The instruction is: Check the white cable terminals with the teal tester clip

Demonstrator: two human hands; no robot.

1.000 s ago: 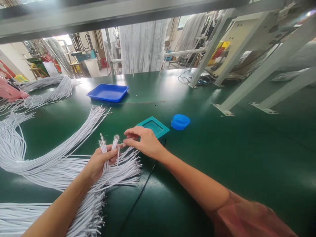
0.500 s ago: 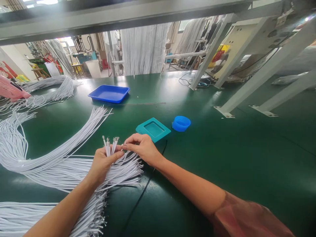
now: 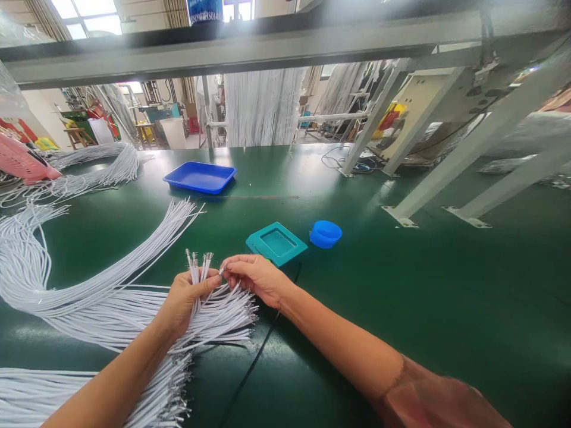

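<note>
My left hand (image 3: 185,297) is closed round several thin white cables (image 3: 198,266), their stripped metal tips sticking up above my fingers. My right hand (image 3: 254,276) is beside it, thumb and forefinger pinched on the tip of one white cable (image 3: 222,268) close to my left thumb. Both hands hover over a fanned bundle of white cables (image 3: 214,312) lying on the green table (image 3: 401,297). A long sheaf of the same cables (image 3: 134,255) curves away to the left.
A teal square tray (image 3: 276,244) and a small blue round cup (image 3: 325,233) sit just beyond my right hand. A blue tray (image 3: 200,177) lies farther back. More cables (image 3: 89,169) lie far left; a black cord (image 3: 254,368) crosses the table; white frame legs (image 3: 446,172) stand at right.
My right hand drew in toward my left hand and closed its fingers into a pinch on one cable tip. The cable tips in my left hand came together.
</note>
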